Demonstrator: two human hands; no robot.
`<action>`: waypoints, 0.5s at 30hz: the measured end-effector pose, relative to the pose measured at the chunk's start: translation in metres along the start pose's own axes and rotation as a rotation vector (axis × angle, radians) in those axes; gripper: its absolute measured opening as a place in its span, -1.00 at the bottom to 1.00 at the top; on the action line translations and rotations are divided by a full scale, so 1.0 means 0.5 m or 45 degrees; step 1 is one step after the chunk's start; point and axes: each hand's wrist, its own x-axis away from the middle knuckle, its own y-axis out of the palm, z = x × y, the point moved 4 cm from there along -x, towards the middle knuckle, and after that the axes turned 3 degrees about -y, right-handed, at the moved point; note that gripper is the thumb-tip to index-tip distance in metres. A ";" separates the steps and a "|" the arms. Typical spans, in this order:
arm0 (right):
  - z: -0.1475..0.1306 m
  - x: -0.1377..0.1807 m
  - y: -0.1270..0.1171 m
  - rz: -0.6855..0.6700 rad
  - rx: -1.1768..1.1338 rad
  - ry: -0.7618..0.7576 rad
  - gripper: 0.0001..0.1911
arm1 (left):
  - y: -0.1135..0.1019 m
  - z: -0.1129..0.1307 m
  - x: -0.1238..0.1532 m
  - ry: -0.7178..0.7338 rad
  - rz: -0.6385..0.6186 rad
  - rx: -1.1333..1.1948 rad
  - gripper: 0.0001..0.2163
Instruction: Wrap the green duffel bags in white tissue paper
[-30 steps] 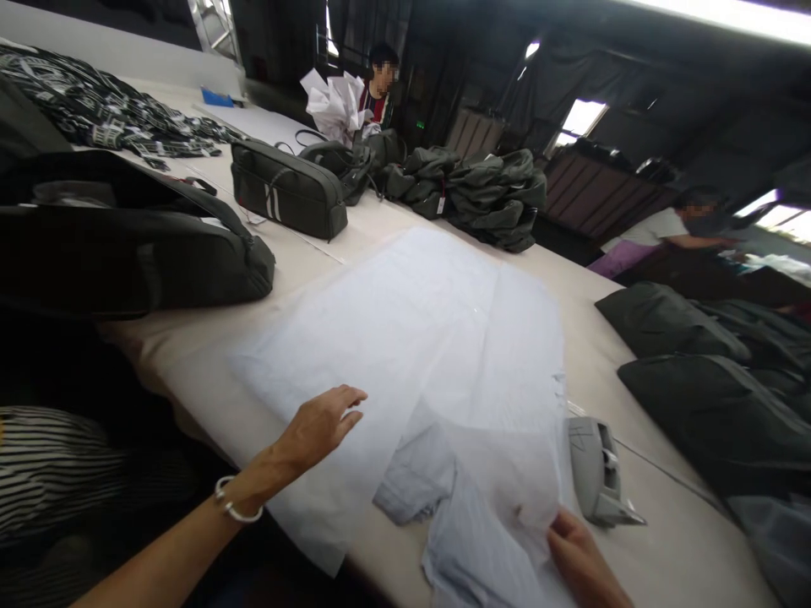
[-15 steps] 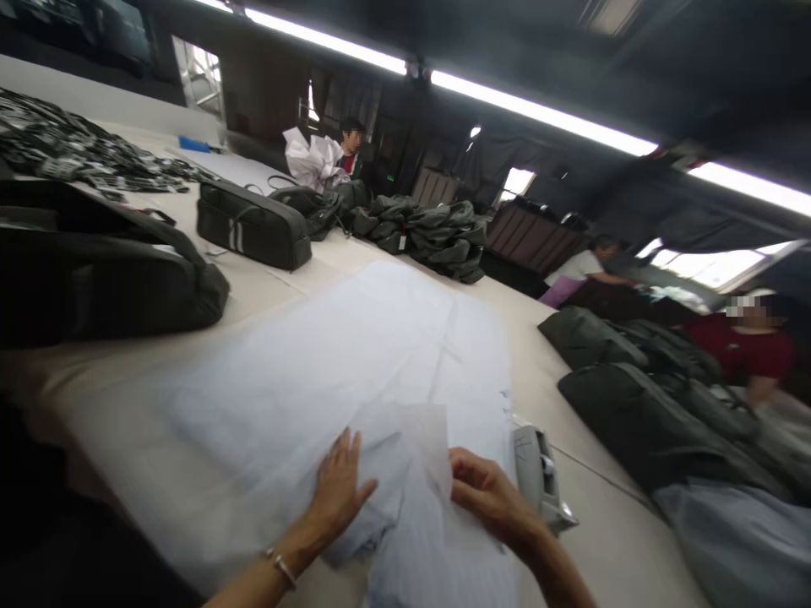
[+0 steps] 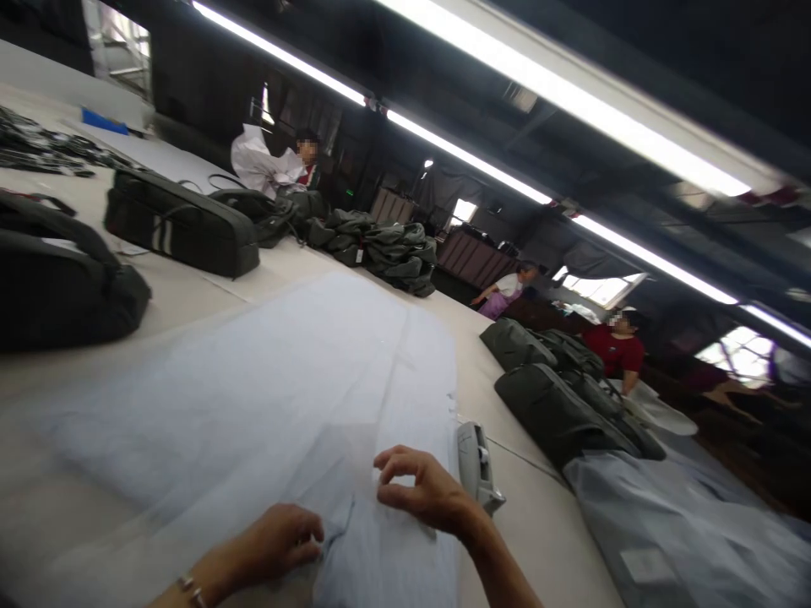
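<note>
A large sheet of thin pale blue-white tissue paper point(image 3: 272, 380) lies spread on the long cream table point(image 3: 190, 295). My left hand point(image 3: 279, 540), a bracelet on its wrist, rests at the sheet's near edge with its fingers curled onto a fold of the paper. My right hand point(image 3: 421, 490) hovers just right of it, fingers bent in a loose pinch over the sheet; whether it holds paper is unclear. A grey tape dispenser point(image 3: 478, 464) lies right beside my right hand.
Dark green bags point(image 3: 181, 224) stand at the left and a black one point(image 3: 57, 287) nearer. More bags point(image 3: 551, 405) lie at the right, above a plastic-wrapped bundle point(image 3: 684, 532). A heap of green fabric point(image 3: 386, 249) is behind. Other people point(image 3: 617, 346) work farther off.
The camera has tilted up, showing more ceiling. My left hand slid back and curled from flat to closed. My right hand rose from the paper's lower edge toward the middle.
</note>
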 end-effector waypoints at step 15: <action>0.289 -0.017 0.272 0.147 0.572 -0.116 -0.41 | 0.044 -0.105 0.237 -0.465 0.558 -0.456 -0.70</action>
